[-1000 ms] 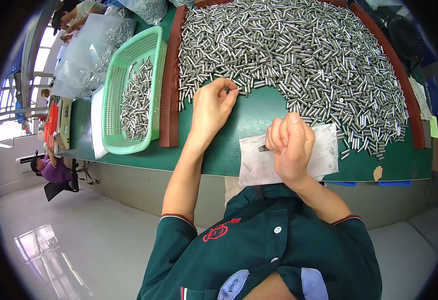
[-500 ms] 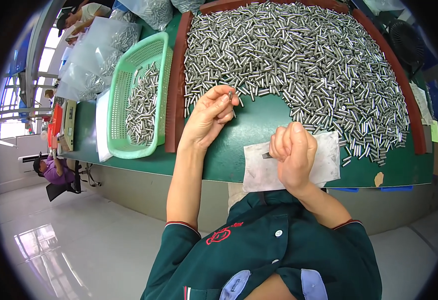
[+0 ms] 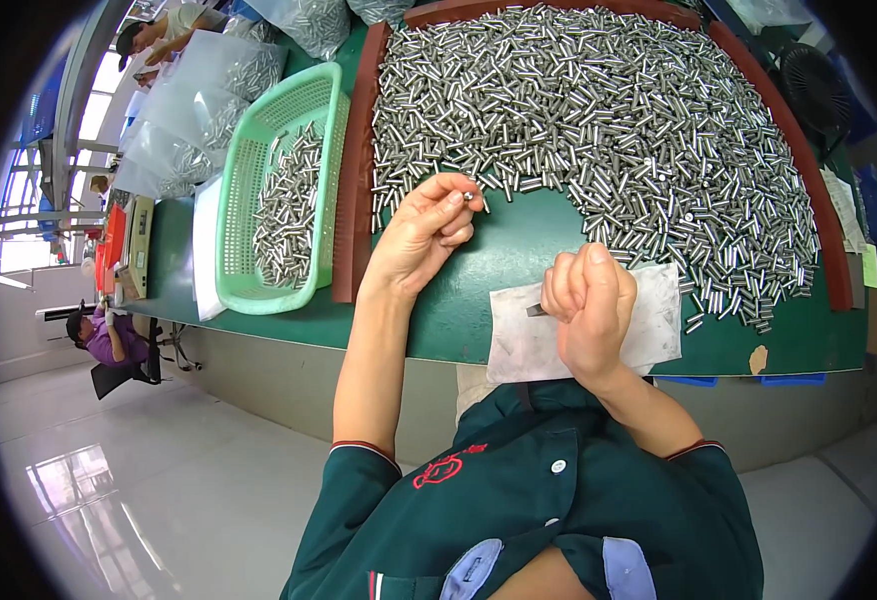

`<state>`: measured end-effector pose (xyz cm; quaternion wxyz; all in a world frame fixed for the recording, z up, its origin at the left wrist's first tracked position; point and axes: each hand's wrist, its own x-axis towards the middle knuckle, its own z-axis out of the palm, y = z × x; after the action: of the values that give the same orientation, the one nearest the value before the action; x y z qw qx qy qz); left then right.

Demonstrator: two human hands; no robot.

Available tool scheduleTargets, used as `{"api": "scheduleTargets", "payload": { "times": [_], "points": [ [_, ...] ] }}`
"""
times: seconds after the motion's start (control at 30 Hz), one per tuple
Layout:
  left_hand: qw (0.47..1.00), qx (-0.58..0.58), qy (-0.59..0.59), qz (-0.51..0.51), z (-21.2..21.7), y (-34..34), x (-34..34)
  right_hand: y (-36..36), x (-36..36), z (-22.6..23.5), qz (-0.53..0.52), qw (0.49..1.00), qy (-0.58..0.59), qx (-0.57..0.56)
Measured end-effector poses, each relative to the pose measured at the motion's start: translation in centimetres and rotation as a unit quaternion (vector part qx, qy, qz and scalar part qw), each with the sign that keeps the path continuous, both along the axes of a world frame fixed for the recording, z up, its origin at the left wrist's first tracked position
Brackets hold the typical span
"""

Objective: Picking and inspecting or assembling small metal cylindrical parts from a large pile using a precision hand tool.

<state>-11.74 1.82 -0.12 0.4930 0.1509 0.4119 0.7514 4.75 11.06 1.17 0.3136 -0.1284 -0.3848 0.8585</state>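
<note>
Between thumb and forefinger, my left hand [image 3: 427, 232] pinches a small shiny metal pin [image 3: 469, 196], its round end showing. The hand is over the green table [image 3: 519, 235], just in front of a wide heap of loose metal pins [image 3: 579, 110]. My right hand [image 3: 591, 305] is closed in a fist above a smudged white cloth [image 3: 515, 345]. From the left side of that fist pokes the tip of a dark, flat object [image 3: 536, 310]; the rest is hidden in the fingers.
Red-brown rails [image 3: 357, 170] border the heap. Left of them stands a green plastic basket [image 3: 231, 220] partly filled with pins. Clear bags of pins [image 3: 194, 100], a scale [image 3: 137, 245] and a red tray [image 3: 111, 240] lie farther left. A black fan [image 3: 814, 85] stands far right. Co-workers [image 3: 114, 335] are at the left.
The pin in my left fingers has turned, so its round end now shows. My right hand stays in nearly the same place. A co-worker at the far left has shifted slightly.
</note>
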Motion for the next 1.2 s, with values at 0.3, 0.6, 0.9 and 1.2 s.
{"api": "scheduleTargets", "payload": {
  "times": [0.3, 0.6, 0.9, 1.2],
  "points": [
    [1.000, -0.007, -0.002, -0.003, 0.1, 0.0, 0.0, -0.1, -0.1, 0.0, -0.001, 1.000, 0.000, -0.002],
    [0.995, -0.016, 0.029, 0.096, 0.5, -0.9, -0.1, -0.1, -0.1, -0.1, -0.002, 1.000, 0.000, 0.007],
    [0.688, -0.429, 0.575, 0.107, 2.5, -2.4, 1.8, 0.0, -0.2, -0.2, -0.001, 1.000, 0.007, 0.006],
    [0.844, -0.302, 0.438, 0.067, 1.1, -2.1, 1.4, -0.1, -0.2, 0.0, -0.006, 1.000, 0.008, 0.006]
  ]
}}
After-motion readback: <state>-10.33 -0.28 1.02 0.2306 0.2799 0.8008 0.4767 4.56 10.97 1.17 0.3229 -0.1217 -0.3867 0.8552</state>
